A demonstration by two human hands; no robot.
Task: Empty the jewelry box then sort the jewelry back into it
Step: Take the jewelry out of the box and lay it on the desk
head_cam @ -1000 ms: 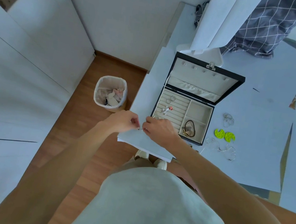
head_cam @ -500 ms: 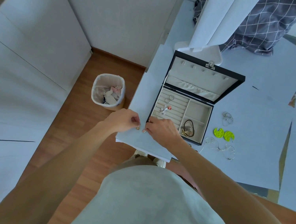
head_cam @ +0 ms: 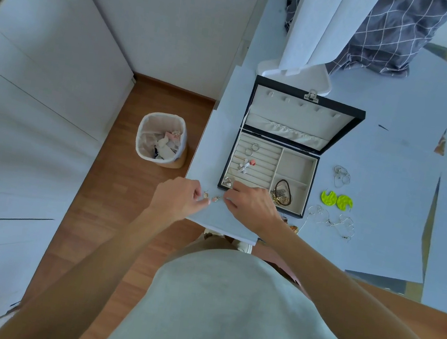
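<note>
The black jewelry box (head_cam: 311, 182) stands open on the table with its lid tipped back. Hoop earrings (head_cam: 252, 149) and a pink-and-white piece (head_cam: 247, 166) lie on its ring rolls; a dark cord and gold chains (head_cam: 282, 194) fill the near right compartment. In front of the box's near left corner, a small pair of earrings (head_cam: 211, 197) lies on the table between my hands. My left hand (head_cam: 177, 198) and my right hand (head_cam: 251, 205) each pinch at it with the fingertips. Whether the pieces are lifted or resting I cannot tell.
Right of the box lie two lime-green disc earrings (head_cam: 336, 200), wire hoops (head_cam: 341, 175) and thin silver pieces (head_cam: 330, 220). A white stand (head_cam: 312, 34) and checked cloth (head_cam: 387, 34) sit behind the box. A lined waste bin (head_cam: 161, 139) stands on the wooden floor, left of the table edge (head_cam: 203, 143).
My hands have drawn slightly apart, and the small earrings now show between them. The view has shifted a little.
</note>
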